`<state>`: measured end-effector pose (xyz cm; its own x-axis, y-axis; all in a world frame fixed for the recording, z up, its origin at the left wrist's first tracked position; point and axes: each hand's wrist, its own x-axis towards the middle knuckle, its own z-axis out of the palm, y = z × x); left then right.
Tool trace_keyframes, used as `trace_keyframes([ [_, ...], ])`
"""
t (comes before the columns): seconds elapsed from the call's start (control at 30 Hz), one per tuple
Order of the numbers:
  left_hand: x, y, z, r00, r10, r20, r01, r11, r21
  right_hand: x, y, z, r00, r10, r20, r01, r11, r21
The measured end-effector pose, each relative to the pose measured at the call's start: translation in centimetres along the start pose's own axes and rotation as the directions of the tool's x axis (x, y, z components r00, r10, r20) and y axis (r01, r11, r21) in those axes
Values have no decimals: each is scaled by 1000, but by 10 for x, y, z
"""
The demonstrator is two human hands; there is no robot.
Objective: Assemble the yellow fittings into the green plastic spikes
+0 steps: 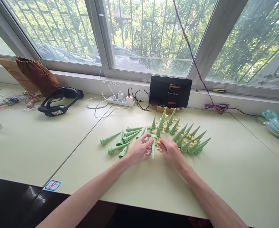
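My left hand point(141, 148) is closed around the wide top of a green plastic watering spike point(153, 148), whose tip points down toward me. Close against its right side, my right hand point(170, 150) pinches a small yellow valve point(158, 142), partly hidden by the fingers. More green spikes point(115, 138) lie on their sides to the left of my hands. Other green spikes point(193, 141) stand tip-up to the right and behind. Small yellow valves point(189, 136) are scattered among the standing spikes.
Behind the spikes, a tablet point(170, 91) showing a timer leans near the window. A power strip point(120, 101) with chargers and cables lies left of it. A black headset point(60, 101) and brown pouch point(36, 74) sit at left, a cable bundle point(217, 107) and wrapped items point(276, 122) at right.
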<state>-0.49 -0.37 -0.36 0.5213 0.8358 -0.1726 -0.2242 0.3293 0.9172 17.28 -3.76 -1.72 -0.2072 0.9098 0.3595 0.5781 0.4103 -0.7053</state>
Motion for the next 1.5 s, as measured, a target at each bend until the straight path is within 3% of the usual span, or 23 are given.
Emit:
trace_keyframes([
  [0.4, -2, -2, 3, 998, 48, 30, -51, 992, 117, -1, -1, 1, 1000, 15, 20, -14, 999, -30],
  [0.8, -3, -4, 3, 994, 98, 44, -104, 982, 159, 2, -5, -1, 988, 150, 46, -157, 966, 207],
  [0.9, -3, -4, 3, 992, 114, 59, -123, 975, 183, 3, -6, -4, 947, 265, 179, -316, 866, 387],
  [1.0, -3, -5, 3, 987, 138, 77, -151, 967, 206, 3, -7, -7, 864, 356, 357, -502, 671, 545],
  [1.13, -2, -7, 2, 979, 176, 99, -195, 952, 235, 4, -10, -13, 781, 386, 490, -624, 508, 594],
  [1.37, -3, -7, 3, 973, 210, 98, -229, 937, 264, 5, -9, -19, 739, 348, 576, -673, 362, 645],
  [1.5, -4, -6, 5, 969, 222, 106, -242, 935, 260, 5, -8, -21, 740, 311, 597, -672, 300, 677],
])
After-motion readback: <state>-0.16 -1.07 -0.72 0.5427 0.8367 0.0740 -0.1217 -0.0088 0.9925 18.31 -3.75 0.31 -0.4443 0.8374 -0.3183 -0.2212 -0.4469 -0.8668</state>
